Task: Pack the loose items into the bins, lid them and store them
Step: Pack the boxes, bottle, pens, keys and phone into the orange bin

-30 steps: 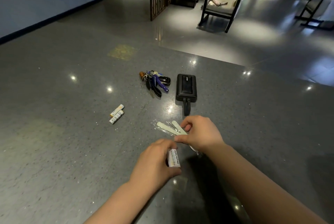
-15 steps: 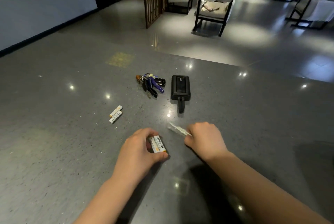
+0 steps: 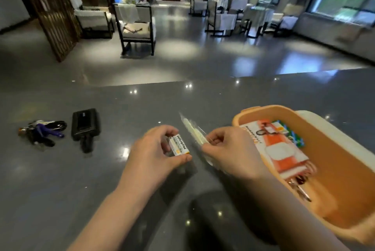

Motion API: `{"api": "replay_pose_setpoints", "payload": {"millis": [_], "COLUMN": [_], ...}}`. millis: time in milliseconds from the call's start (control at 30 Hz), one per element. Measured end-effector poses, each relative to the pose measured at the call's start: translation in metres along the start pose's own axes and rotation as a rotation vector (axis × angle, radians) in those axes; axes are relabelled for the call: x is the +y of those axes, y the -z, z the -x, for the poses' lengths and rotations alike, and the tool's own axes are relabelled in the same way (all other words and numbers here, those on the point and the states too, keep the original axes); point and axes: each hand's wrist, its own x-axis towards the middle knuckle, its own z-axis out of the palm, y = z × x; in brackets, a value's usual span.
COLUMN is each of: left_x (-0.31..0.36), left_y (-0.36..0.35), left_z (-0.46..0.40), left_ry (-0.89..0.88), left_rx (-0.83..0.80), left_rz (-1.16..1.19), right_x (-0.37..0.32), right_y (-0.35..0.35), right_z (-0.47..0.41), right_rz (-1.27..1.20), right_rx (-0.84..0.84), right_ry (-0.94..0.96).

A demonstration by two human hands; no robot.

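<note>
Batteries (image 3: 179, 145) pinched in left hand (image 3: 154, 153); right hand (image 3: 231, 149) grips sachet (image 3: 195, 134) beside bin (image 3: 316, 145).

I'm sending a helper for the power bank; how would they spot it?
On the grey table, look left of the left hand. The power bank is the flat black slab with a short strap, just right of the key bunch, which is jumbled with purple.

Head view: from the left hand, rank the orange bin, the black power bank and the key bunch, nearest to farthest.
Measured from the left hand, which grips a small white battery pack:
1. Black rectangular power bank, on the grey table to the hand's left.
2. Orange plastic bin, to the right, beyond the right hand.
3. Key bunch with purple fobs, far left, past the power bank.
</note>
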Motion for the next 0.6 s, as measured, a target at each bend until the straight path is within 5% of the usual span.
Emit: {"api": "replay_pose_setpoints", "payload": {"millis": [400, 600], "left_x": [0.125, 0.136], "left_y": [-0.149, -0.195], "left_z": [-0.014, -0.008], "left_ry": [-0.12, -0.112], "left_rx": [-0.232, -0.274], "left_rz": [0.104, 0.053], "right_x": [0.145, 0.185], "right_y": [0.159, 0.15], "right_z": [0.021, 0.003], "right_rz": [0.104, 0.394], "right_rx": [0.246, 0.055], "right_ry": [-0.267, -0.273]}}
